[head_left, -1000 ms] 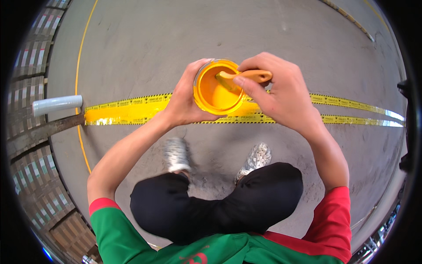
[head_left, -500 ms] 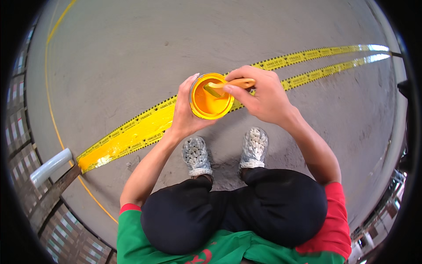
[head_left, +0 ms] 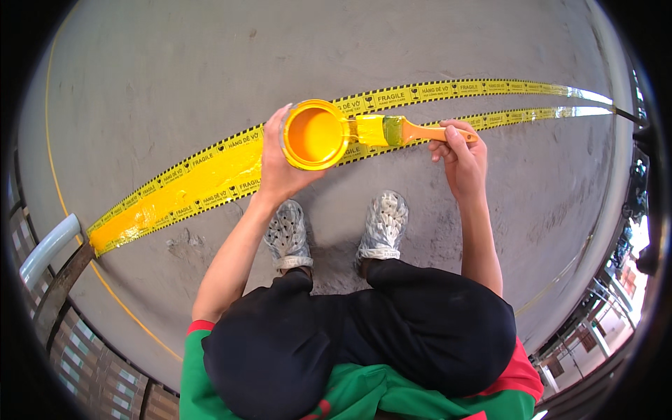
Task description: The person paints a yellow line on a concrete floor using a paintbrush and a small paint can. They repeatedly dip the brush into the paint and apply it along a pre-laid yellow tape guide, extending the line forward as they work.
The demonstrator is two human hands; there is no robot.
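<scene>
My left hand is wrapped round the left side of an open paint can, tipped so its yellow paint shows inside. In my right hand, pinched near the end of its orange handle, is a paintbrush. Its bristles, coated with yellow paint, point left at the can's right rim; a strand of paint appears to join the two. Beneath can and brush, two strips of yellow tape run across the grey floor. Between them on the left lies a wet yellow painted band.
A pale cylindrical roll rests by a wooden piece at the far left, near slatted pallets. A thin yellow line marks the floor there. My feet in pale clogs stand just below the tape.
The brush has come out of the can and swung right, now level beside the rim. My right hand moved right, to the handle's end. The can shifted slightly left and up.
</scene>
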